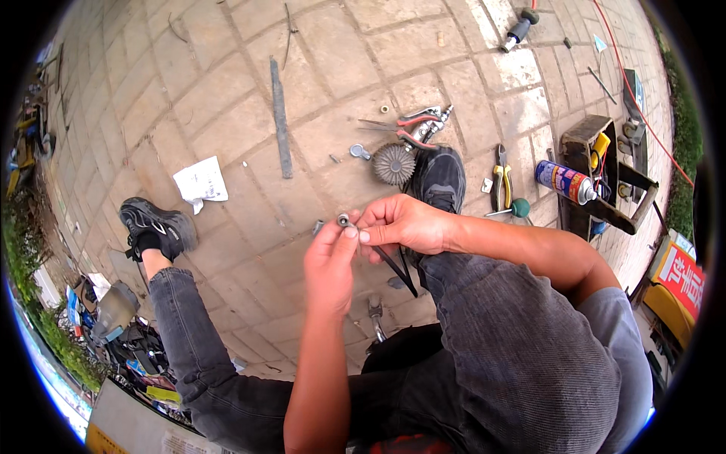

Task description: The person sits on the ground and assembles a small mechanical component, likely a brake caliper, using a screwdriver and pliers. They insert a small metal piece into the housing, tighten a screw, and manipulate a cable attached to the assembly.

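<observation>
Together, left hand [330,265] and right hand [401,225] pinching small metal bushing [344,220], bore facing up.

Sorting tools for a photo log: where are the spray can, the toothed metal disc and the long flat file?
spray can [564,181], head view, middle of body
toothed metal disc [394,164], head view, centre
long flat file [280,117], head view, mid-length

Paved floor [227,91], tan blocks. Long flat metal bar [280,117] lying lengthwise. Crumpled white paper [200,181] to its left. Toothed round disc [394,163] beside red-handled pliers [412,121]. Yellow-handled pliers [501,185] near blue spray can [565,181]. Dark wooden toolbox [605,181] at right. Red cable [635,98] running past it.
</observation>
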Tool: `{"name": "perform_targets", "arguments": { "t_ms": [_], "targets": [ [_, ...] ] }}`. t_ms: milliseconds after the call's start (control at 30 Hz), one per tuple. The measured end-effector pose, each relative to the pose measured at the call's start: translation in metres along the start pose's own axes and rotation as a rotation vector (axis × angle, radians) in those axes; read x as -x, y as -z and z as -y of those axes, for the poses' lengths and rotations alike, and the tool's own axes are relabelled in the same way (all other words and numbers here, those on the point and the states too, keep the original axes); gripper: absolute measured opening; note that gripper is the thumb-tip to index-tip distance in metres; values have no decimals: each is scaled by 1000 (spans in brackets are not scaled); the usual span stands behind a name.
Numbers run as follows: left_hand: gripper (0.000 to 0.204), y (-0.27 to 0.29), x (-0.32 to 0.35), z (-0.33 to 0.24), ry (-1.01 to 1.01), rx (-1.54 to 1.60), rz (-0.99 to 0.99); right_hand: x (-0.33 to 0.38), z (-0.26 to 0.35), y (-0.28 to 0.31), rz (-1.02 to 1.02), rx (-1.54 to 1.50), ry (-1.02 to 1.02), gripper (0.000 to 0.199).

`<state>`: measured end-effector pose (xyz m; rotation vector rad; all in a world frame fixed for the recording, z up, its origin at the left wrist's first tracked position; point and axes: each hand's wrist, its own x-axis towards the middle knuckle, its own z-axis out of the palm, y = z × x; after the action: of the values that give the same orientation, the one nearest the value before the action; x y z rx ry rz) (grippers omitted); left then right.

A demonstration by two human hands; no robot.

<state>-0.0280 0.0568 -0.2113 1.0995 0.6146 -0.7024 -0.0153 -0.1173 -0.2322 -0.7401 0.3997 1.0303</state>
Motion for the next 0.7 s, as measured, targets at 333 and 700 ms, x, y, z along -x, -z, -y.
{"name": "perform_targets", "arguments": {
  "t_ms": [333, 700],
  "targets": [
    [14, -10, 75, -57, -233, -514, -176, 9, 22, 1, 62, 442, 137, 24],
    [16, -17, 94, -66, -635, -889, 0, -8, 53, 80, -846, 1297, 592, 12]
  ]
}}
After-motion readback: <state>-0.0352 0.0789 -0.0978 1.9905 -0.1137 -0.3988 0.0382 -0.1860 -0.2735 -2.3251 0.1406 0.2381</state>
